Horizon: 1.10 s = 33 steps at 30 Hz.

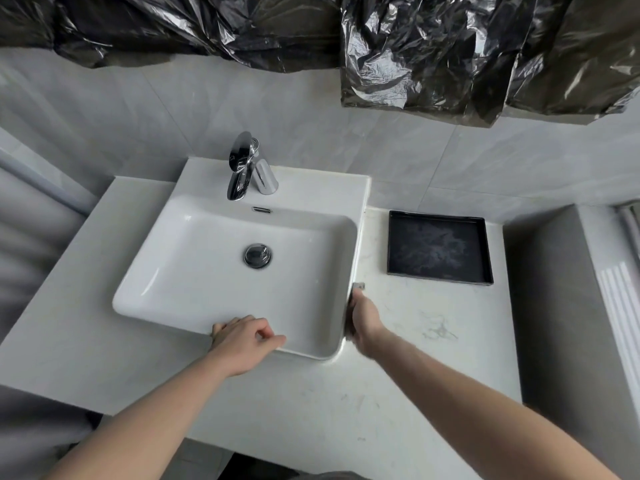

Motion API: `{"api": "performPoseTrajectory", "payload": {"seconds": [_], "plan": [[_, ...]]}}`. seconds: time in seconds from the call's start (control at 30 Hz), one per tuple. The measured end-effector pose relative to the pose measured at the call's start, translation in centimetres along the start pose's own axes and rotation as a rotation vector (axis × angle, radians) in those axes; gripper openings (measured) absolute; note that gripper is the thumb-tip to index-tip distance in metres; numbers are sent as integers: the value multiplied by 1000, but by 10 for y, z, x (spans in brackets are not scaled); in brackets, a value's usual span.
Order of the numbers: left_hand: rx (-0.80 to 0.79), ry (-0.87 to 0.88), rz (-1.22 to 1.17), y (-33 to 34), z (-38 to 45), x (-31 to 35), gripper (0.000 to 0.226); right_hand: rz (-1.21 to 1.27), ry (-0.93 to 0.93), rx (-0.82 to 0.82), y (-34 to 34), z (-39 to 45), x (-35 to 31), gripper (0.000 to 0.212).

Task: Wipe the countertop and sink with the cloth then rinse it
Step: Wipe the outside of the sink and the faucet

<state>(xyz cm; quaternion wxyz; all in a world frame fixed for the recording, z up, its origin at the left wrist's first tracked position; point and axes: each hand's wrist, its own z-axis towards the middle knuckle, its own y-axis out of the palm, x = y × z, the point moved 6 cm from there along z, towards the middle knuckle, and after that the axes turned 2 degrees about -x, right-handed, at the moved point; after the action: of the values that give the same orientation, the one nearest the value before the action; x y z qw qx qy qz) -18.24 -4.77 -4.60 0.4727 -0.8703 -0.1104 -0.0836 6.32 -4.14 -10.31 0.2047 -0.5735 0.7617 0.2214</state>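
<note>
The sink (194,271) is plain white. The countertop (433,327) is white with faint grey veining. The tray (440,282) is black.

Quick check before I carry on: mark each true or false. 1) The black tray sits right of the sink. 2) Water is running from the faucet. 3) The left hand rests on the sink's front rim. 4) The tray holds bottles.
1) True: the black tray lies right of the sink.
2) False: no stream shows at the faucet.
3) True: the left hand rests there.
4) False: the tray holds nothing.
</note>
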Motion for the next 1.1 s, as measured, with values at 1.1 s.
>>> {"api": "performPoseTrajectory", "payload": {"seconds": [1.1], "plan": [[-163, 529, 125, -64, 7, -117, 41, 1066, -126, 302, 159, -81, 92, 27]]}}
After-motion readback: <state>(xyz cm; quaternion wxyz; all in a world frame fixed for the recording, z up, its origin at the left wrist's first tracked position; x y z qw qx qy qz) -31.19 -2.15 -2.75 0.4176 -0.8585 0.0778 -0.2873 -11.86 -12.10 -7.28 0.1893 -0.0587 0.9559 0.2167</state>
